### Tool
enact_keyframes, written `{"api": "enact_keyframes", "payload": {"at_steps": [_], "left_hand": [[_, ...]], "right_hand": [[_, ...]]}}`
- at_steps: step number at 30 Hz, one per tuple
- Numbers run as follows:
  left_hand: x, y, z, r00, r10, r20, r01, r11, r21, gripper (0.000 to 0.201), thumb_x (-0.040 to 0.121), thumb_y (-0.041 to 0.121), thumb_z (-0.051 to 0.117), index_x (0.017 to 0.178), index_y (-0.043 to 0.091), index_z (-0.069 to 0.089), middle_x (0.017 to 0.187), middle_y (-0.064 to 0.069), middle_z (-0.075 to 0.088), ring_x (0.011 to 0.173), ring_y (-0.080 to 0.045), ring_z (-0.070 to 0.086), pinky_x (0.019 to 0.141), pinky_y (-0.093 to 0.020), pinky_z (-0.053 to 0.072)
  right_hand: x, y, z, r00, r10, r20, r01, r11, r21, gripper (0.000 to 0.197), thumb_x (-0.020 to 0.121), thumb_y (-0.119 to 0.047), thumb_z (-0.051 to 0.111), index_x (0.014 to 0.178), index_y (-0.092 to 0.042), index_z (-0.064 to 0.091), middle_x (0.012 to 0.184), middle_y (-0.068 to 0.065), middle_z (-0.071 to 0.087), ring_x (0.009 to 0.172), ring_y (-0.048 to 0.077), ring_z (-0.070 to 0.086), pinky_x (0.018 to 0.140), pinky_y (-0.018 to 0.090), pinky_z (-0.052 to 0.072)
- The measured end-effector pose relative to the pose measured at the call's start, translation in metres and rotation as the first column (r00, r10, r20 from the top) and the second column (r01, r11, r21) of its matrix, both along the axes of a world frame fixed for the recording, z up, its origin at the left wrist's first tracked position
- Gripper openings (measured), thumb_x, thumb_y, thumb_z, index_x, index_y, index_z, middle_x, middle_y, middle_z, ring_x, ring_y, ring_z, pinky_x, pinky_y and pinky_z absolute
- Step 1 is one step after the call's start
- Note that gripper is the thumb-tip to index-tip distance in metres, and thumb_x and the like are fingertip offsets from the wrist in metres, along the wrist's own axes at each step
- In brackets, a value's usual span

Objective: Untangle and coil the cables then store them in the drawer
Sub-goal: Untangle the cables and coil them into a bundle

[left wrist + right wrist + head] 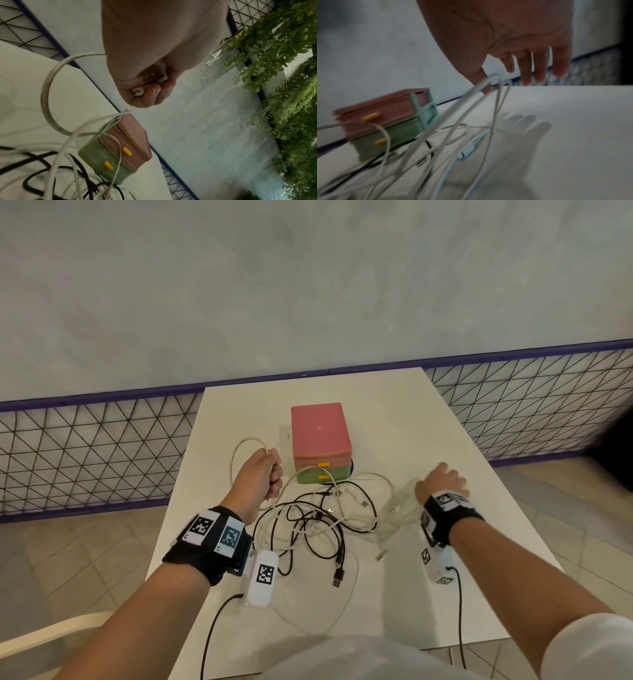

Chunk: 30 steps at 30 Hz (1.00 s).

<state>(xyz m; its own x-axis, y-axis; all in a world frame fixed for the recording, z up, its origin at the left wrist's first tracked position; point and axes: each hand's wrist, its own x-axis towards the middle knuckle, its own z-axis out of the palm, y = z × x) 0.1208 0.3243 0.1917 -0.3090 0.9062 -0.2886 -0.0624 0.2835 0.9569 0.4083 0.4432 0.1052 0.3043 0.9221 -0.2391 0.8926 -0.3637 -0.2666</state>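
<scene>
White cable (244, 444) in L hand (261, 474), tangle (318, 518) on table (445, 474)

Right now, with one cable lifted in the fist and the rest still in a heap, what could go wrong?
1. The white cable in the left hand still runs into the tangle; pulling may tighten knots.
2. White strands cross the drawer box front and could drag it.
3. Strands hooked over the right hand thumb may snag.
</scene>
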Motion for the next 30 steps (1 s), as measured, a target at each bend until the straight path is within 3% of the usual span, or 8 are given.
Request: {"api": "enact_keyframes", "payload": {"at_steps": [5,8,9,13,18,23,27,30], "left_hand": [[0.007,-0.002,-0.005,0.997,-0.068,-0.048,0.068,0.998,0.011,0.021,0.101,0.020,0.034,0.089,0.013,0.049,0.060,0.001,0.041,0.050,-0.015,0.035,0.046,-0.023,0.027],[0.009,-0.001,-0.005,0.992,-0.105,-0.063,0.107,0.994,0.020,0.020,0.102,0.016,0.034,0.094,0.012,0.052,0.066,-0.004,0.050,0.050,-0.017,0.047,0.046,-0.022,0.035],[0.009,0.000,-0.005,0.993,-0.110,-0.050,0.111,0.994,0.022,0.019,0.102,0.014,0.034,0.096,0.012,0.051,0.069,-0.005,0.053,0.051,-0.018,0.052,0.048,-0.023,0.038],[0.011,0.001,-0.005,0.991,-0.132,0.001,0.132,0.991,0.025,0.016,0.100,0.007,0.033,0.103,0.012,0.048,0.078,-0.008,0.060,0.055,-0.017,0.062,0.058,-0.027,0.046],[0.020,0.003,-0.006,0.980,-0.193,0.047,0.189,0.979,0.070,0.016,0.102,0.010,0.033,0.100,0.013,0.048,0.085,-0.009,0.067,0.065,-0.021,0.065,0.063,-0.029,0.048],[0.037,-0.002,-0.001,0.946,-0.294,0.134,0.285,0.955,0.081,0.022,0.101,0.013,0.035,0.112,0.010,0.053,0.079,-0.011,0.064,0.068,-0.029,0.065,0.067,-0.036,0.047],[0.046,-0.006,0.001,0.939,-0.258,0.228,0.260,0.965,0.021,0.023,0.102,0.023,0.031,0.096,0.010,0.049,0.051,0.004,0.035,0.038,-0.013,0.035,0.041,-0.022,0.031],[0.039,-0.010,0.008,0.956,-0.266,0.125,0.268,0.964,0.003,0.035,0.097,0.048,0.041,0.087,0.016,0.053,0.049,0.010,0.026,0.038,-0.008,0.018,0.038,-0.020,0.018]], "right_hand": [[0.009,0.010,0.019,0.898,-0.046,-0.438,-0.028,0.987,-0.161,0.028,0.097,-0.019,0.044,0.110,-0.003,0.063,0.100,0.007,0.069,0.092,0.018,0.066,0.075,0.025,0.049],[-0.005,0.005,0.036,0.504,-0.175,-0.845,0.023,0.982,-0.190,0.022,0.095,-0.006,0.049,0.075,-0.002,0.057,0.044,0.004,0.061,0.036,0.012,0.057,0.038,0.018,0.043],[-0.007,0.001,0.044,0.426,-0.167,-0.889,0.014,0.984,-0.178,0.021,0.093,-0.004,0.051,0.073,-0.004,0.057,0.042,0.003,0.056,0.030,0.012,0.049,0.034,0.016,0.036],[-0.019,-0.016,0.081,0.373,0.223,-0.901,-0.176,0.970,0.167,0.015,0.091,-0.001,0.054,0.088,-0.006,0.068,0.063,0.005,0.052,0.041,0.007,0.033,0.041,0.018,0.022],[-0.045,-0.044,0.113,0.136,0.346,-0.928,-0.340,0.896,0.284,0.021,0.092,-0.001,0.053,0.109,0.002,0.065,0.067,0.006,0.054,0.045,0.008,0.030,0.042,0.016,0.022],[-0.069,-0.056,0.112,0.207,0.394,-0.895,-0.291,0.899,0.328,0.017,0.094,-0.007,0.053,0.105,-0.005,0.066,0.073,0.007,0.063,0.044,0.012,0.035,0.040,0.016,0.030],[-0.064,-0.054,0.094,0.293,0.402,-0.868,-0.282,0.903,0.323,0.016,0.093,-0.011,0.057,0.103,-0.004,0.066,0.069,0.006,0.060,0.040,0.013,0.043,0.041,0.018,0.034],[-0.047,-0.048,0.074,0.484,0.515,-0.707,-0.447,0.840,0.306,0.017,0.087,-0.027,0.067,0.093,-0.010,0.068,0.058,0.001,0.049,0.050,0.012,0.044,0.055,0.023,0.037]]}}
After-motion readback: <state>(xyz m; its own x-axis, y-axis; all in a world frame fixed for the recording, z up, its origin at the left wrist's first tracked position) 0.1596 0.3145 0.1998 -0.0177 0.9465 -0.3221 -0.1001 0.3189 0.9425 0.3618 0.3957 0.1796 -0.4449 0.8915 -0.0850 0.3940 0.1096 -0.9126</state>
